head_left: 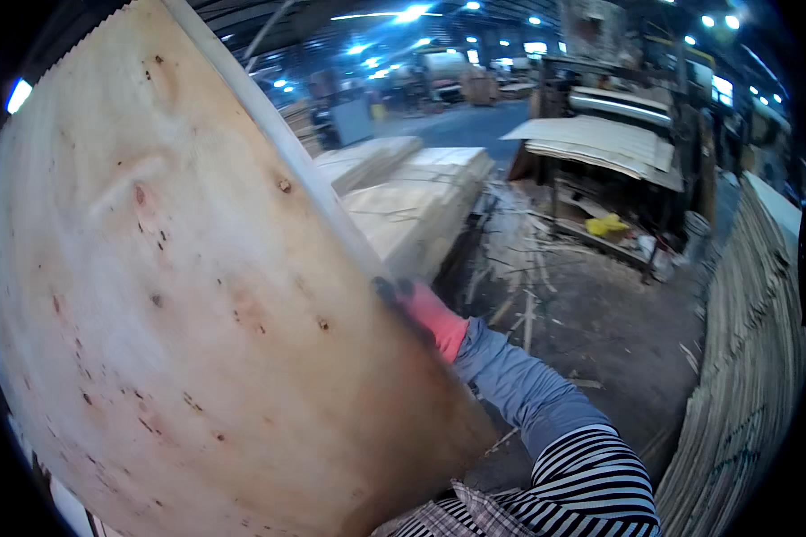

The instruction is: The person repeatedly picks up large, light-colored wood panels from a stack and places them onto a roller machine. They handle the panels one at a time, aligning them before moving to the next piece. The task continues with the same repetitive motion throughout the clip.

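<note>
The right hand (418,309), in a red glove, grips the right edge of a big veneer sheet (179,295) lifted close before the camera. The sheet looks thin, light and bendy, easily cracked; holding it at both edges seems best. The left hand is hidden.

A large pale veneer sheet (179,295) — knotted, reddish-flecked — stands tilted up, filling the left side.

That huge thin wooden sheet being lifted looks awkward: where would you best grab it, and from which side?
Probably by its long right edge, from the right side, where the right hand in a red glove already grips it. The veneer sheet is wide, thin and tilted up, so only the edges offer a grip. The left hand is hidden behind it.
</note>
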Demonstrator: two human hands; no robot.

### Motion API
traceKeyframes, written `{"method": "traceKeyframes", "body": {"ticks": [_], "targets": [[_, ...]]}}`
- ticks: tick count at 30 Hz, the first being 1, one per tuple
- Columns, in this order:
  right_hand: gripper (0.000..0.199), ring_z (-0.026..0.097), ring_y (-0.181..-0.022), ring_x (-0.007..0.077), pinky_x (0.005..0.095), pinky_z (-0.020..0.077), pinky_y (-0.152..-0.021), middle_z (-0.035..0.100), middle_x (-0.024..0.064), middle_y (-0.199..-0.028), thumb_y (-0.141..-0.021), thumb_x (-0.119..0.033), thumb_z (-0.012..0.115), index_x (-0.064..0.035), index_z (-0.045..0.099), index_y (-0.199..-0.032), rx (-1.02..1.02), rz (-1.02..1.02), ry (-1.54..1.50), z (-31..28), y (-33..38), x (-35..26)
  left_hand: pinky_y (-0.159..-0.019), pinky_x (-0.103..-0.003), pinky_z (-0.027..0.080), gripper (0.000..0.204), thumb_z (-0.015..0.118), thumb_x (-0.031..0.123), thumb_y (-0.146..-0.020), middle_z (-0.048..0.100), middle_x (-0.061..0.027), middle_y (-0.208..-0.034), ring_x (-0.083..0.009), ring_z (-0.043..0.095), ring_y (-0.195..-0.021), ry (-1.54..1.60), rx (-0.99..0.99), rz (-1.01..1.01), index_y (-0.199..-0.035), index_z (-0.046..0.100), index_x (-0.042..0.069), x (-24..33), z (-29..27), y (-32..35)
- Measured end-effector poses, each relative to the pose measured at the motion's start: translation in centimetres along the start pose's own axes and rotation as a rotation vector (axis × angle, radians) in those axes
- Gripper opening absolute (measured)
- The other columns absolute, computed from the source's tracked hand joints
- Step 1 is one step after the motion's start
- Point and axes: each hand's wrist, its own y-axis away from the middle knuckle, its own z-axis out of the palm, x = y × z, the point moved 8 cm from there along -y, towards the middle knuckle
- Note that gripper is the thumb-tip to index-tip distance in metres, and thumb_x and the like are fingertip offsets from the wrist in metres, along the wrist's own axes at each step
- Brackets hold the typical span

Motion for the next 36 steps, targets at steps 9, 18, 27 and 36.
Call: {"method": "traceKeyframes", "body": {"ticks": [9,18,27,36], "targets": [[0.026,0.050,-0.073,0.0078,0.0240,0.0420,-0.062,0.057,0.0022,-0.084,-0.084,-0.021,0.049,-0.0006,0.054,-0.099,0.475,0.016,0.069,-31.1,1.6,-4.5,-0.088,-0.029,0.036,0.057,0.034,0.043,-0.084,0.047,-0.0096,-0.116,-0.0183,0.047,-0.102,0.061,-0.370,0.056,-0.120,0.038,-0.001,3.4,28.1,-6.9],[0.040,0.050,-0.074,0.0078,0.0227,0.0411,-0.065,0.057,0.0012,-0.086,-0.085,-0.035,0.047,0.0016,0.055,-0.100,0.926,-0.085,0.265,-55.9,3.1,-5.9,-0.088,-0.029,0.036,0.060,0.031,0.047,-0.085,0.048,-0.0097,-0.115,-0.0183,0.047,-0.101,0.187,-0.712,0.094,-0.120,0.039,-0.001,0.5,55.2,-20.3],[0.045,0.050,-0.068,0.0093,0.0249,0.0406,-0.062,0.058,0.0021,-0.077,-0.083,-0.043,0.045,-0.0006,0.059,-0.091,1.378,-0.125,0.387,-82.4,3.2,-9.0,-0.088,-0.029,0.036,0.065,0.027,0.052,-0.086,0.048,-0.0100,-0.115,-0.0184,0.048,-0.100,0.421,-0.998,0.129,-0.120,0.039,-0.002,-0.9,98.7,-30.4],[0.048,0.055,-0.071,0.0153,0.0281,0.0434,-0.063,0.059,0.0074,-0.082,-0.083,-0.045,0.044,0.0005,0.058,-0.091,1.505,-0.093,0.317,-103.3,-8.4,-13.7,-0.082,-0.030,0.040,0.065,0.029,0.052,-0.085,0.053,-0.0109,-0.108,-0.0190,0.052,-0.093,0.419,-1.031,0.121,-0.114,0.044,-0.004,4.6,138.7,-31.8]]}}
